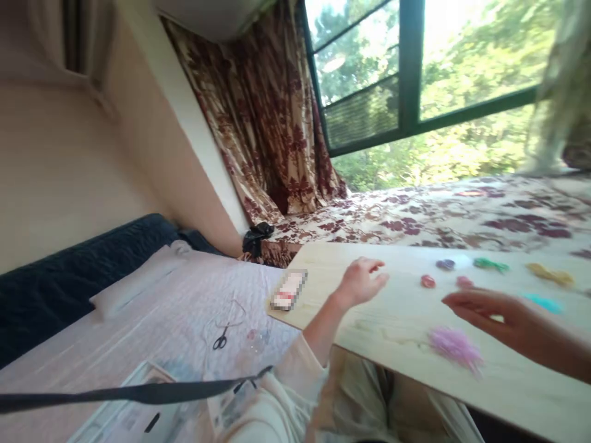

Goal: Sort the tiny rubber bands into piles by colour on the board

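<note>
Over the pale wooden board (392, 332), my left hand (364, 281) has its fingers bent and apart, with nothing between them. My right hand (501, 314) reaches in from the right, fingers stretched out and a gap beside the thumb; no held object shows. Below it lies a fluffy lilac bundle of strands (455, 349). Just beyond its fingertips are a small pink coil (464, 282) and a red coil (428, 281). Farther back lie a grey-purple coil (446, 264), a green twisted skein (490, 265) and a yellow skein (550, 274). A turquoise bundle (545, 303) is partly behind my right hand.
A blurred-out flat box or phone (289, 289) rests on the board's left corner. Black-handled scissors (220, 341) lie on the bed (184, 301), near a white tray (115, 400). A dark strap (175, 392) crosses the lower left. Behind the board is a flowered window-seat cover (415, 218).
</note>
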`<action>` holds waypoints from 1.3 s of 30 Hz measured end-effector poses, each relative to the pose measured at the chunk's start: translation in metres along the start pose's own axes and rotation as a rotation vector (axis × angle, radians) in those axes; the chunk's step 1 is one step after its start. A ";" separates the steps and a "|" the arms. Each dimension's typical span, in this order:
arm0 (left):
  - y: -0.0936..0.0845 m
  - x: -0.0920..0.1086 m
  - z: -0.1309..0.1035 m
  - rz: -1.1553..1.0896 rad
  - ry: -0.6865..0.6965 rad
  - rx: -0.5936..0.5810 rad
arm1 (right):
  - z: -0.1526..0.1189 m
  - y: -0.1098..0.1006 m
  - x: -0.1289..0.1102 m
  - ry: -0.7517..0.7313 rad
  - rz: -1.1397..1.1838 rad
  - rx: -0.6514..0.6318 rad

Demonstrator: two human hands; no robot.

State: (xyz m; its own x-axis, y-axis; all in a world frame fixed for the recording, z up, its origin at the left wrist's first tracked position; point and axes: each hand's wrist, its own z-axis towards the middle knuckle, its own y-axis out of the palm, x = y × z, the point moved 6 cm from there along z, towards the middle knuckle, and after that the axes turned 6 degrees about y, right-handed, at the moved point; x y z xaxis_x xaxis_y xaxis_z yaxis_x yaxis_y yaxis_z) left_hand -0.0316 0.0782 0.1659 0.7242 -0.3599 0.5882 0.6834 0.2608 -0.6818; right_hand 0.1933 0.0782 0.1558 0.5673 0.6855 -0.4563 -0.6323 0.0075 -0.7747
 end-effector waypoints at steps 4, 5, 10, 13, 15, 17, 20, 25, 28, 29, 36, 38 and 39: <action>-0.007 -0.010 -0.025 0.018 0.029 -0.114 | -0.024 0.000 -0.004 0.173 0.016 -0.177; -0.008 -0.015 -0.028 0.020 0.035 -0.123 | -0.027 0.000 -0.002 0.207 0.017 -0.204; 0.022 -0.023 -0.037 -0.004 0.107 -0.262 | -0.038 0.014 0.014 0.337 -0.004 -0.322; 0.053 -0.011 -0.045 0.003 0.154 -0.381 | -0.041 0.024 0.020 0.343 -0.001 -0.370; 0.066 -0.004 -0.046 0.032 0.174 -0.425 | -0.040 0.030 0.025 0.327 -0.006 -0.372; 0.070 0.000 -0.040 0.060 0.206 -0.445 | -0.035 0.034 0.034 0.290 -0.008 -0.364; 0.053 0.004 -0.022 0.077 0.251 -0.408 | -0.018 0.023 0.044 0.263 -0.057 -0.180; -0.007 0.001 0.008 -0.036 0.235 -0.109 | 0.017 -0.004 0.024 0.200 -0.131 -0.144; 0.001 -0.012 0.014 -0.058 0.187 -0.089 | 0.031 0.000 0.030 0.219 -0.171 -0.198; 0.013 -0.015 0.013 -0.058 0.164 -0.137 | 0.031 0.006 0.036 0.242 -0.174 -0.233; 0.087 0.004 -0.016 0.082 0.217 -0.527 | 0.007 0.039 0.062 0.327 -0.136 -0.416; 0.095 0.007 -0.021 0.113 0.239 -0.581 | 0.000 0.037 0.061 0.350 -0.135 -0.434; 0.097 0.009 -0.022 0.116 0.244 -0.591 | -0.003 0.035 0.060 0.360 -0.143 -0.445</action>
State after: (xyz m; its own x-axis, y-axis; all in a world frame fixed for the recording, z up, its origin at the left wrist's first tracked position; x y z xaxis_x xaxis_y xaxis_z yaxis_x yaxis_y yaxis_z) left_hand 0.0391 0.0806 0.0955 0.7010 -0.5706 0.4278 0.3856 -0.2013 -0.9004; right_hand 0.2068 0.1174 0.0995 0.8230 0.4096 -0.3937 -0.2984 -0.2781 -0.9130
